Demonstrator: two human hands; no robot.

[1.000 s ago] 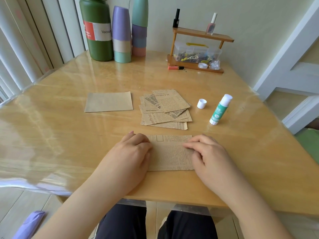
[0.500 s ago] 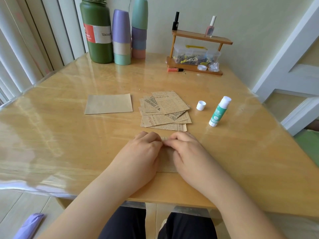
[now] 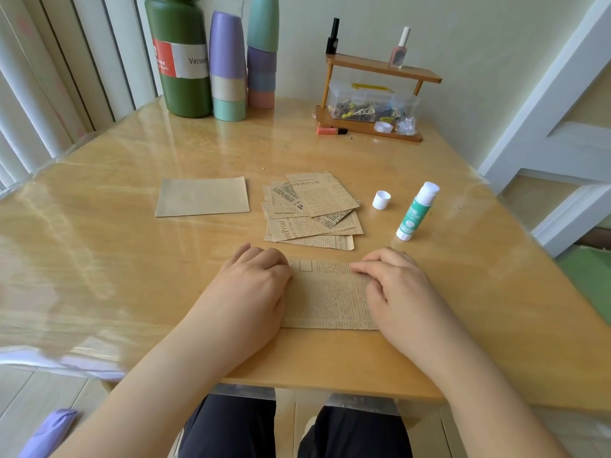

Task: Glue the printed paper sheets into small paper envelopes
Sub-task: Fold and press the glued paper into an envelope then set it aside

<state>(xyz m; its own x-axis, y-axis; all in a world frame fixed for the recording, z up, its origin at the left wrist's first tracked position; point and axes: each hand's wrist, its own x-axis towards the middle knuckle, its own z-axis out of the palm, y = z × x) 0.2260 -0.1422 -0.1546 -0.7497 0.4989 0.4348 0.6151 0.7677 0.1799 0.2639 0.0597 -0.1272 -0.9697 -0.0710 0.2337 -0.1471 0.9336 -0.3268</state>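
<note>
1. Near the worktop (image 3: 99,259) front edge, the left hand (image 3: 251,292) and right hand (image 3: 393,292) press a printed sheet (image 3: 327,295) flat; fingers curled down on its two ends, which they hide.
2. Beyond lie a loose stack of printed sheets (image 3: 310,209), a plain folded piece (image 3: 202,196), an uncapped glue stick (image 3: 417,211) and its cap (image 3: 381,200).
3. Bare worktop spreads left and right.
</note>
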